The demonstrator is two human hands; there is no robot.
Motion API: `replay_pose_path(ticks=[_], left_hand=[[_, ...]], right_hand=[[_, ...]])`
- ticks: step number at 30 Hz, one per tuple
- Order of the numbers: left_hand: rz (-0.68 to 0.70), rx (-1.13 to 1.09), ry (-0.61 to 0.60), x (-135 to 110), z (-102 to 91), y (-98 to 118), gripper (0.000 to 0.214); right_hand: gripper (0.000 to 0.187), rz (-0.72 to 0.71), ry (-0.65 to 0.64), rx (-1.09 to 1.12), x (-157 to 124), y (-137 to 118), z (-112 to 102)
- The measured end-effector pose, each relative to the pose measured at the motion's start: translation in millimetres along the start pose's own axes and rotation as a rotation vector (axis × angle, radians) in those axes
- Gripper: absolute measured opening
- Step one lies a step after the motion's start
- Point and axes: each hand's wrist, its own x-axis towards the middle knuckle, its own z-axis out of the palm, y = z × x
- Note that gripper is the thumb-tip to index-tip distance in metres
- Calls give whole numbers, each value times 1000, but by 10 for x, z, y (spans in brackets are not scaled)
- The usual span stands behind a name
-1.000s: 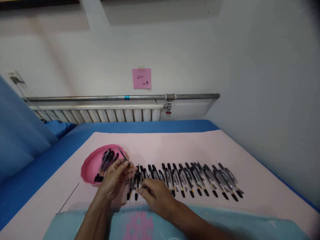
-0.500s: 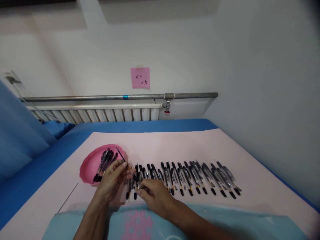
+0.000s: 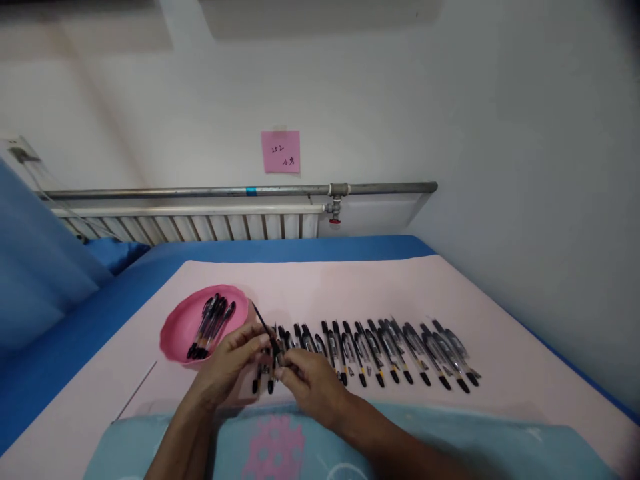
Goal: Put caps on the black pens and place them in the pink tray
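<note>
Left of the left hand (image 3: 240,350), a bowl (image 3: 175,330) holds pens (image 3: 213,327). That hand's curled fingers touch a thin rod (image 3: 262,319), now shifted toward the right hand (image 3: 313,380), which pinches a dark piece (image 3: 277,350); the two seemingly meet. Rightward lie more pen parts (image 3: 389,348).

A broad, flat blue surface (image 3: 300,251) spans the frame from lower left to right, mostly covered by a smooth pale pink sheet (image 3: 320,287). On the sheet stand a bright pink, scalloped oval bowl (image 3: 176,337), left of centre, and a slanting row of slim black-capped clear pens (image 3: 374,343), centre to right. A thin white stick (image 3: 134,392) lies lower left; a turquoise cloth (image 3: 320,453) with a pink spotted patch covers the bottom edge.
</note>
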Motion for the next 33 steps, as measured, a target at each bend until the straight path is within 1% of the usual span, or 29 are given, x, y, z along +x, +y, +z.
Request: replay_pose_path(ticks=[2, 3, 4, 5, 8, 11, 13, 16, 18, 23, 26, 28, 30, 31, 33], left_hand=[[43, 22, 131, -1, -60, 30, 28], [67, 58, 195, 2, -95, 39, 26], [80, 119, 234, 6, -128, 40, 24], [76, 203, 247, 12, -157, 33, 22], [7, 517, 236, 37, -199, -38, 22], [-39, 813, 226, 71, -201, -131, 14], [-21, 954, 201, 91, -203, -172, 11], [-9, 1080, 150, 98, -205, -192, 11], [-23, 1123, 127, 82, -196, -184, 12], [-49, 1239, 115, 25, -139, -130, 10], [-73, 1333, 98, 20, -117, -110, 13], [-69, 1354, 86, 26, -113, -106, 14], [-46, 1299, 89, 26, -113, -103, 13], [-33, 1220, 100, 23, -113, -100, 13], [15, 940, 126, 10, -110, -83, 17]], right_hand=[[21, -24, 34, -1, 13, -10, -8], [23, -35, 46, -3, 18, -16, -15], [25, -43, 54, -3, 21, -23, -22], [26, -47, 56, -4, 24, -29, -30], [26, -55, 54, -11, 24, -38, -43], [24, -65, 55, -21, 18, -28, -39], [24, -73, 58, -27, 13, -15, -30], [25, -88, 57, -45, 5, 4, -16], [26, -94, 54, -55, -1, 11, -11], [25, -101, 43, -67, -14, 9, -13], [23, -102, 32, -70, -18, 9, -16], [22, -98, 31, -78, -19, 9, -17], [21, -96, 29, -90, -20, 5, -22], [21, -95, 25, -94, -21, 0, -25], [22, -94, 12, -98, -22, -16, -34]])
